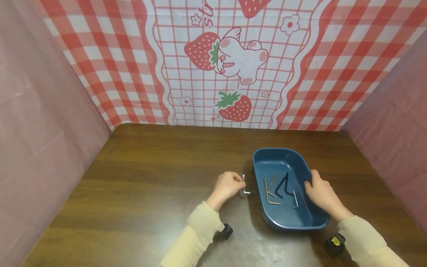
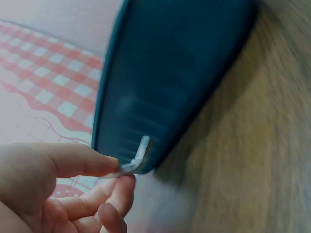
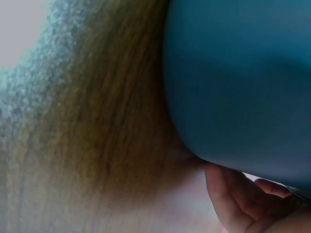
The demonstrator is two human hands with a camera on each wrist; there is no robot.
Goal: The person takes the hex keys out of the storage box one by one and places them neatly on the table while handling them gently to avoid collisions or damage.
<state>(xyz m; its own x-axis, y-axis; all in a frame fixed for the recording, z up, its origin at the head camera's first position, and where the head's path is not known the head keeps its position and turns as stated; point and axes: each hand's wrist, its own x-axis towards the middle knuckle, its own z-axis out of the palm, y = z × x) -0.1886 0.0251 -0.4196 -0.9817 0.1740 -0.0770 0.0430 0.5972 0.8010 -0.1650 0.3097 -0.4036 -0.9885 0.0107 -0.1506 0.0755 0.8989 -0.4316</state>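
Note:
My left hand [image 1: 228, 188] pinches a small silver hex key [image 2: 141, 153] between thumb and fingertips, left of the blue tray [image 1: 291, 220]. The key's bent end points toward the tray wall in the left wrist view. At the tray's right side, my right hand [image 1: 323, 193] grips the rim, its thumb over the inner edge. Several hex keys lie loose on the tray floor: brass-coloured ones [image 1: 266, 193] on the left, black ones [image 1: 283, 181] in the middle, and a silver one [image 1: 295, 199] on the right.
The tray stands on the right half of a brown wooden table [image 1: 140, 178]. A red and white strawberry-print cloth [image 1: 200, 92] hangs behind the table. Pink cloth [image 1: 50, 111] hangs at both sides. Each wrist bears a small black device [image 1: 227, 231].

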